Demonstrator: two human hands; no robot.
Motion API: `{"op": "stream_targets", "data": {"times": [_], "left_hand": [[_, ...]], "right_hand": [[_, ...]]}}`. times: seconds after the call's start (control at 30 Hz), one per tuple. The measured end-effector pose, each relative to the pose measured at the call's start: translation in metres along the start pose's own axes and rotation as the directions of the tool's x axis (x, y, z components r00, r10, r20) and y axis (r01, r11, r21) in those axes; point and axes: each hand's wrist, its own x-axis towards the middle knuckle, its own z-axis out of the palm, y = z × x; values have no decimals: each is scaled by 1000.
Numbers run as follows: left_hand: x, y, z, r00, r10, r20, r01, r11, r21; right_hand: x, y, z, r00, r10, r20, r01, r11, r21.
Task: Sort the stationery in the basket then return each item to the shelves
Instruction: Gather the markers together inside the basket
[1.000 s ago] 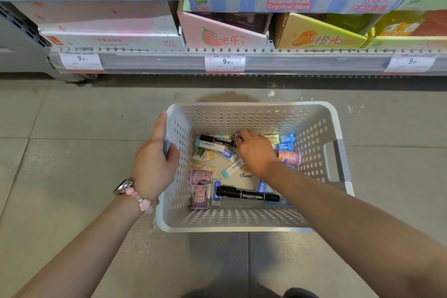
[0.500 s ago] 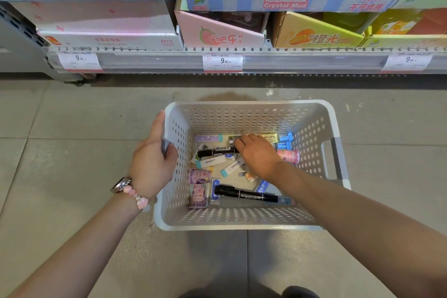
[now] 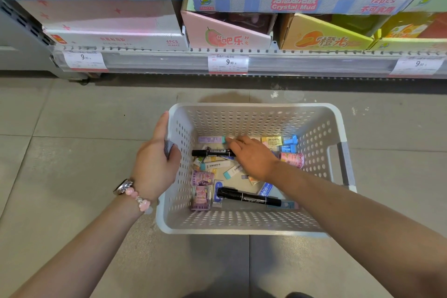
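A white perforated basket (image 3: 254,107) stands on the floor below me. My left hand (image 3: 154,167) grips its grey left handle. My right hand (image 3: 254,157) is inside the basket and pinches the right end of a black marker (image 3: 210,152), its fingertips near a purple eraser (image 3: 209,139) by the back wall. A second black marker (image 3: 249,199) lies toward the front. Around them lie white erasers (image 3: 215,165), pink tape rolls (image 3: 202,178), a pink tube (image 3: 292,159) and small yellow (image 3: 272,140) and blue (image 3: 290,140) pieces. My forearm hides some items.
Just beyond the basket runs the lowest shelf rail with price tags (image 3: 228,63). On it stand display boxes, among them a Crystal Mud box (image 3: 294,2) and a pink carton (image 3: 227,36). Grey floor tiles (image 3: 72,152) surround the basket.
My right hand has drawn the black marker a little away from the basket's back wall toward me. The purple eraser has come into view behind it. My left hand stays on the handle.
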Motion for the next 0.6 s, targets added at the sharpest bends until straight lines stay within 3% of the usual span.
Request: {"op": "stream_targets", "data": {"times": [0.6], "left_hand": [[1, -1, -2, 1000, 13, 15, -12, 999, -34]], "right_hand": [[-20, 1, 10, 982, -183, 40, 184, 983, -24]]}}
